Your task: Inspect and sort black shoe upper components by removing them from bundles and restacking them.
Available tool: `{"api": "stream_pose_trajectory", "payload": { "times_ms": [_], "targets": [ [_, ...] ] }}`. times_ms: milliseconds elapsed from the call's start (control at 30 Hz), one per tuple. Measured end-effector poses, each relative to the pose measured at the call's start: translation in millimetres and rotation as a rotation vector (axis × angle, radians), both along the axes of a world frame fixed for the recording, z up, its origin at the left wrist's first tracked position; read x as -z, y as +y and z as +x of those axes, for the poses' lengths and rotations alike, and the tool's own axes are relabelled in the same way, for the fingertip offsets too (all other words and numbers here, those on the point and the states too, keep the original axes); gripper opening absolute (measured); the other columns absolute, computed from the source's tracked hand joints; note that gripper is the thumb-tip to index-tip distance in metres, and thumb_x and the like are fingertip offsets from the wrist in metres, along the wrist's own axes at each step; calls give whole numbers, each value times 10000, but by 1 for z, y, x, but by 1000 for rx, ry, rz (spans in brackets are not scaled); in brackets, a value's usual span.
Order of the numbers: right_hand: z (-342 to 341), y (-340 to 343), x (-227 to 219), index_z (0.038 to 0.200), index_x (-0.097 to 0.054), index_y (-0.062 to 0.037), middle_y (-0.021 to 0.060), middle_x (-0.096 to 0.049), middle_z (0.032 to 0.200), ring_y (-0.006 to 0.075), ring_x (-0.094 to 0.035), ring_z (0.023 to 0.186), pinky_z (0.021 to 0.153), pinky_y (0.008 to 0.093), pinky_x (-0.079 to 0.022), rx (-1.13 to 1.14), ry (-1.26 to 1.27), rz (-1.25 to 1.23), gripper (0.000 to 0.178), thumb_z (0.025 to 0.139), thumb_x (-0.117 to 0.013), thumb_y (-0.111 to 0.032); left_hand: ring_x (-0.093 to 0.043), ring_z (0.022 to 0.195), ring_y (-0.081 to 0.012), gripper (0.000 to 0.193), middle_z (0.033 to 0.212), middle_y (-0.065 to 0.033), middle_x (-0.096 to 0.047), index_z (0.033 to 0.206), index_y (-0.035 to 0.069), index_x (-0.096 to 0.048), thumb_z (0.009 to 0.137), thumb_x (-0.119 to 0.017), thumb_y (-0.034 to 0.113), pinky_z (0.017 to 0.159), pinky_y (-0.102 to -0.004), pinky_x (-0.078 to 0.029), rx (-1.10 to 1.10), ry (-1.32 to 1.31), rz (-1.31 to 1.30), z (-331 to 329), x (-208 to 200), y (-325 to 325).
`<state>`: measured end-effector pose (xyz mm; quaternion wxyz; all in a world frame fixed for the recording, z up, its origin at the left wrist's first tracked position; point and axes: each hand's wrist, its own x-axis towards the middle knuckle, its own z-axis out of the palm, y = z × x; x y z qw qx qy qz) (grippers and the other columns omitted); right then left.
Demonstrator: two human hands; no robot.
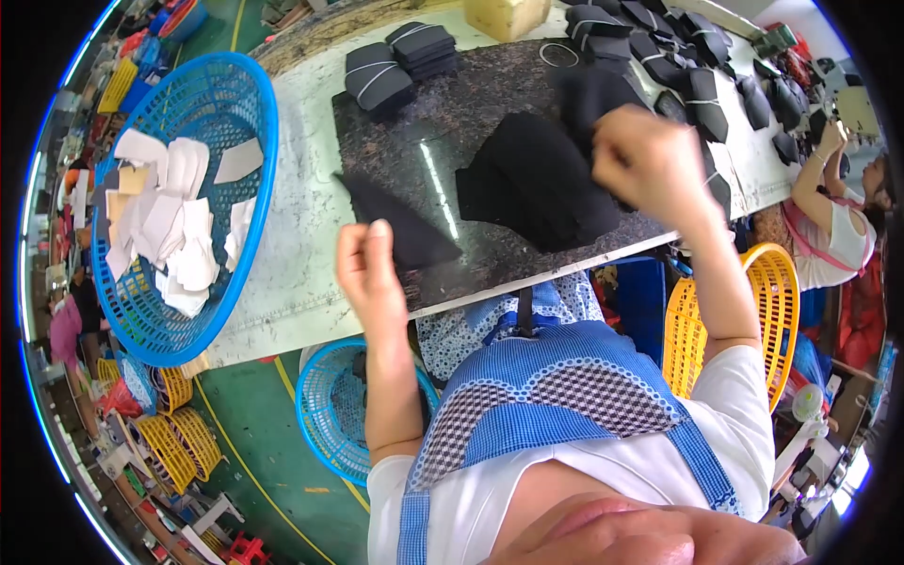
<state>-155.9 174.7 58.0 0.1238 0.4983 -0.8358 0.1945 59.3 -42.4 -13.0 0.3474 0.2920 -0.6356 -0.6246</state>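
Worktable scene, head view. Left hand [369, 268]: raised over the near edge of the tabletop [301, 254], fingers pressed together, pinching the corner of a flat black fabric piece [400, 226] that lies on the dark speckled slab [443, 127]. Right hand [650, 165]: raised over the slab's right part, fingers curled shut, gripping black fabric at the top of a loose black fabric pile [537, 184]. Pile: on the slab, just right of the flat piece, apart from it. Bundled black stacks [400, 61]: at the far edge of the tabletop. Further black pieces [697, 66]: spread along the far right. Large blue basket [247, 113]: on the tabletop at left, holding white cut pieces [174, 226]. Small blue basket [325, 424] and yellow basket [782, 282]: below the tabletop. Another person [833, 212]: at far right.
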Motion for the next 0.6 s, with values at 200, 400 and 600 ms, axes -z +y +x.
{"api": "stream_pose_trajectory", "payload": {
  "times_ms": [200,400,600],
  "targets": [
    [63,-49,20,835,-634,25,119,-646,790,209,-670,703,618,288,-532,-203,-685,-345,207,714,-738,-108,-577,605,-63,122,714,-15,-599,851,-6,-608,887,-638,107,568,-214,-525,245,85,231,-17,-12,35],
    [68,-67,16,836,-633,52,42,-632,695,68,-602,664,606,211,-482,-210,-991,-195,91,783,-632,-22,-593,661,-63,123,749,-30,-626,888,-27,-645,877,-650,95,609,-220,-540,274,135,317,-15,-13,39],
    [16,-55,34,824,-683,7,-5,-626,738,59,-529,666,611,226,-432,190,-1074,-572,147,801,-600,-113,-433,465,-30,234,598,44,-466,718,111,-490,902,-603,201,411,-189,-401,112,212,314,-5,-10,20]
  ]
}}
